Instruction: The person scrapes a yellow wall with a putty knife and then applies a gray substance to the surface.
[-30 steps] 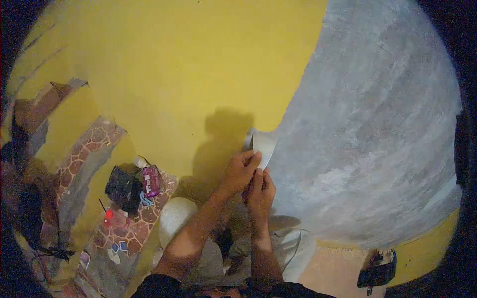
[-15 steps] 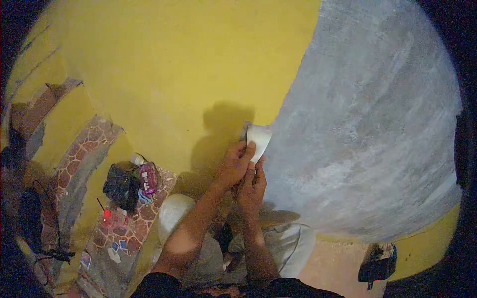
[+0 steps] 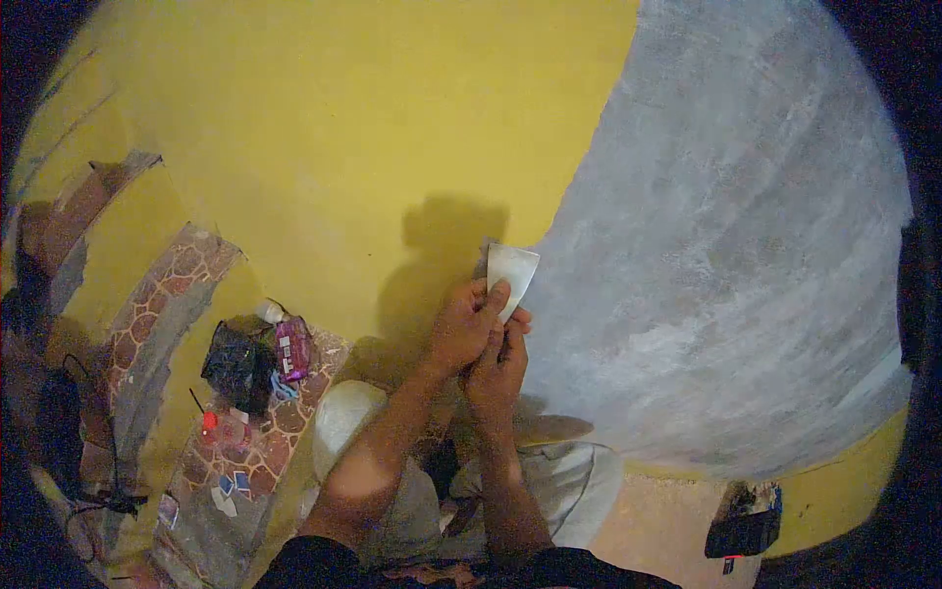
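The scraper blade [image 3: 512, 270] looks smooth pale metal; the grey plaster [image 3: 726, 245] rough, streaked, matt.

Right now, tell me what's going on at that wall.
A person holds a flat pale blade up at the wall with both hands, the left hand on top and the right hand just under it. The blade sits where the grey coating meets the yellow paint. On the tiled step to the left lie a black bag and a pink packet.
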{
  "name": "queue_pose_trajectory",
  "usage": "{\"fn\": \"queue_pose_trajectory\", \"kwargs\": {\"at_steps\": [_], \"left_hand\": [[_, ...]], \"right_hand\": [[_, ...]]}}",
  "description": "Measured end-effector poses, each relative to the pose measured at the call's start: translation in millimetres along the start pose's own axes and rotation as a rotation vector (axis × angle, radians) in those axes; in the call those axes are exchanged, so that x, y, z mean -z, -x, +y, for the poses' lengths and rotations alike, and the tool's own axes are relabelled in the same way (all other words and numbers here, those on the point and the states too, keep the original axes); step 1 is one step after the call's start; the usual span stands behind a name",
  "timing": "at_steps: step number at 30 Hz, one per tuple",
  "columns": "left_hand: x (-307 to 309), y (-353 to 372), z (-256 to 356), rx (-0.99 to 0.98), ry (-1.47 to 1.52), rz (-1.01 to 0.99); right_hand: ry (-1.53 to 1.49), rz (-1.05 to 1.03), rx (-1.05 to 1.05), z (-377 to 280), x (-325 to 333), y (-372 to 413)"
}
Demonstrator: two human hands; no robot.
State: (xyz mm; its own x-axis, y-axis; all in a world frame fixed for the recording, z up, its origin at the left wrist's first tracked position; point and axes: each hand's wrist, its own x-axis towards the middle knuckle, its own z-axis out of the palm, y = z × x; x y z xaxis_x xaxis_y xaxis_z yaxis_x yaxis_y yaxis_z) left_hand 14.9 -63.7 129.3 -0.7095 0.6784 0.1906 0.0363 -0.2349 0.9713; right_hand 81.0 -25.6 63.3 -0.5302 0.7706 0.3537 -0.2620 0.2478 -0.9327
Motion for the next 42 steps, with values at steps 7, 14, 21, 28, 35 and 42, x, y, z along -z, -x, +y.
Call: {"fn": "queue_pose_trajectory", "kwargs": {"at_steps": [7,14,21,28,35,42], "left_hand": [[1.0,-14.6,-31.9,0.063,0.204,-0.108],[6.6,-22.7,-27.2,-0.033,-0.063,-0.035],[-7.5,-22.8,50.8,-0.143,-0.182,0.109],[-8.8,-19.5,-25.9,-0.025,0.02,0.09],[-8.6,-20.0,-46.2,0.031,0.147,-0.007],[-9.0,-12.5,-33.4,0.006,0.084,0.0]], "right_hand": [[0.088,0.004,0.168,-3.9,0.9,-2.3],[-0.259,-0.019,-0.072,3.7,-7.8,-11.1],[-0.006,0.004,0.116,-39.8,-7.7,-46.1],[0.09,0.015,0.032,13.1,3.6,-13.4],[0.064,0.04,-0.025,3.1,10.5,-8.6],[0.021,-0.042,-0.194,-20.5,14.9,-3.4]]}}
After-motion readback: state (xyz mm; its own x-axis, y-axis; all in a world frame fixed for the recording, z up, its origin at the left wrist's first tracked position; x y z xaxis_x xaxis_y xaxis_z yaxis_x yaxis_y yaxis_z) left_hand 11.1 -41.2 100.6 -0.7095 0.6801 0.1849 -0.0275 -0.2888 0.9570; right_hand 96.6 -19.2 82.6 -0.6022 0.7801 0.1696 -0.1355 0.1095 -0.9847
